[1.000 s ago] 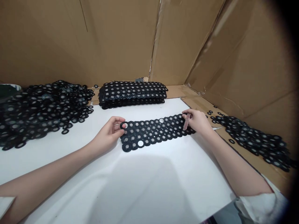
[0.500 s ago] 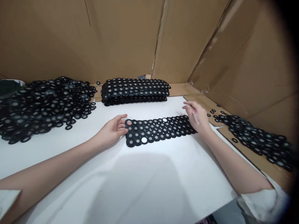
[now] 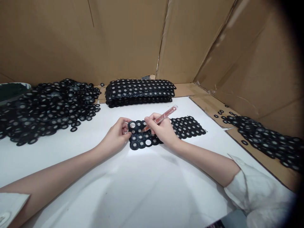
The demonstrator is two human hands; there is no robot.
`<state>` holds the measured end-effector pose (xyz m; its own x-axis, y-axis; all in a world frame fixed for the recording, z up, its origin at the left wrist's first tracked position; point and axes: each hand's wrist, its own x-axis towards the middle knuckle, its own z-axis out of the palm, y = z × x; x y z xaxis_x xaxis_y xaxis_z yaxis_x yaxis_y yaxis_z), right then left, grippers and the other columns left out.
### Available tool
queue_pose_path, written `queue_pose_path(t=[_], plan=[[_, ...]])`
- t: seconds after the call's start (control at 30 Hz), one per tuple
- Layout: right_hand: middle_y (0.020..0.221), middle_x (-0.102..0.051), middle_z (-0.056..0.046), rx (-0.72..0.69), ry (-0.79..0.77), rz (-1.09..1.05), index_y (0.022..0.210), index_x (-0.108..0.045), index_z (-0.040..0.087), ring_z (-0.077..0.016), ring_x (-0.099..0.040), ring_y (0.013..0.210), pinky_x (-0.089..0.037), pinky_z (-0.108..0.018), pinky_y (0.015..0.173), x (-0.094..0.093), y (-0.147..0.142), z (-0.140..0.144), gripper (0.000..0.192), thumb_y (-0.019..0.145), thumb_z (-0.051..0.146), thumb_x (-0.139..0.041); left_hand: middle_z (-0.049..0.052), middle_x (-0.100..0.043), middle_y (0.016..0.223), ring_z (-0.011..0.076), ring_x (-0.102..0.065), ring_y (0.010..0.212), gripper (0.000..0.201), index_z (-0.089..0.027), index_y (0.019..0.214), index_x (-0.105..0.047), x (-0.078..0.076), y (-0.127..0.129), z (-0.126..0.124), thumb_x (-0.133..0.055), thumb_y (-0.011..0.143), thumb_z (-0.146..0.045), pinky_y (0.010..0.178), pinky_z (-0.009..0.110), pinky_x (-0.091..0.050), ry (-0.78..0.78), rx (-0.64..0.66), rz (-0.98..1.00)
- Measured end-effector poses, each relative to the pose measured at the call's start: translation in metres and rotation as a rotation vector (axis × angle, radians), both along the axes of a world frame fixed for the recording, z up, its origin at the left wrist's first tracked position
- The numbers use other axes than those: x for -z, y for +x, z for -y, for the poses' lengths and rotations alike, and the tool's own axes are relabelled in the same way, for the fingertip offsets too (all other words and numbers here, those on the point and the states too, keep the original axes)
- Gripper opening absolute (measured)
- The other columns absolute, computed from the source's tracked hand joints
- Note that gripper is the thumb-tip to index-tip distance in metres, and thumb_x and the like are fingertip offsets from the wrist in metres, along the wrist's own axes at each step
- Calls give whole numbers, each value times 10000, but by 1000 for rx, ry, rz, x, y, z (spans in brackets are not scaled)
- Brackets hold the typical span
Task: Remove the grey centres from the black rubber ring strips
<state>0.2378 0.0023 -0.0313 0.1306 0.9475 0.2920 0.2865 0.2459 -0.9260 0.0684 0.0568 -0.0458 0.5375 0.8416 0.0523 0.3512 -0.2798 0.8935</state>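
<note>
A flat black sheet of joined rings (image 3: 187, 126) lies on the white table, most ring centres grey and a couple bright white. At its left end my left hand (image 3: 118, 133) pinches the edge between thumb and fingers. Over the sheet's left half, my right hand (image 3: 163, 129) grips a reddish pen-like tool (image 3: 168, 114) that looks wrapped in clear film. The tool's lower tip points down at the rings near my left fingers; whether it touches them I cannot tell. Part of the sheet is hidden under my right hand.
Behind the sheet stands a stack of similar black sheets (image 3: 140, 91). Loose black rings form a big heap (image 3: 54, 110) at left, beside a bowl (image 3: 14, 90). Another pile of rings (image 3: 268, 136) covers cardboard at right. Cardboard walls (image 3: 118, 38) enclose the table's back and right.
My right hand has moved left from the sheet's right end to its left half, the tool now plainly visible in it. My left fingers have closed at the left edge.
</note>
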Motion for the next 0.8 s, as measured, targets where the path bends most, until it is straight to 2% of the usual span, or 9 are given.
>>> queue_pose_path(t=[0.07,0.23,0.4,0.53,0.63,0.8], plan=[[503,-501,39,-22,8,-33,646,-487,174,-88,-500,505,-411,-223,548,5,1,-1,264,782,399,-501,-31,-536,726,107,-482,633,292,-188,945,-437,-2,1,1,-480,664,-120,587,232,-368,-27,-10,19],[721,-600,-14,-171,-87,-24,755,-514,171,-110,-568,660,-434,-239,617,13,3,2,98,787,254,-473,-29,-535,734,95,-472,614,294,-178,923,-420,-5,4,3,-477,649,-88,572,226,-363,-87,-45,39],[722,-568,4,-166,-123,60,796,-466,194,-115,-544,664,-398,-238,594,15,4,4,37,769,201,-443,-25,-540,750,100,-481,627,305,-180,930,-411,-3,4,2,-484,646,-99,584,235,-372,-86,-68,26],[722,-525,22,-172,-97,128,801,-423,206,-102,-496,642,-360,-228,577,15,4,5,44,767,182,-409,-17,-547,759,127,-502,680,317,-193,957,-410,1,6,5,-483,658,-117,614,259,-384,-6,-125,-22],[684,-482,36,-180,-93,155,797,-404,211,-92,-445,593,-327,-217,542,14,4,5,55,757,173,-402,-3,-559,797,145,-524,708,333,-202,1015,-385,1,10,11,-487,700,-170,625,277,-398,-4,-173,-28],[657,-435,49,-200,-110,191,789,-387,216,-81,-377,534,-295,-209,517,12,1,6,89,736,144,-385,11,-576,801,171,-545,730,359,-198,1061,-379,-1,12,18,-504,724,-214,655,303,-392,49,-180,-76]])
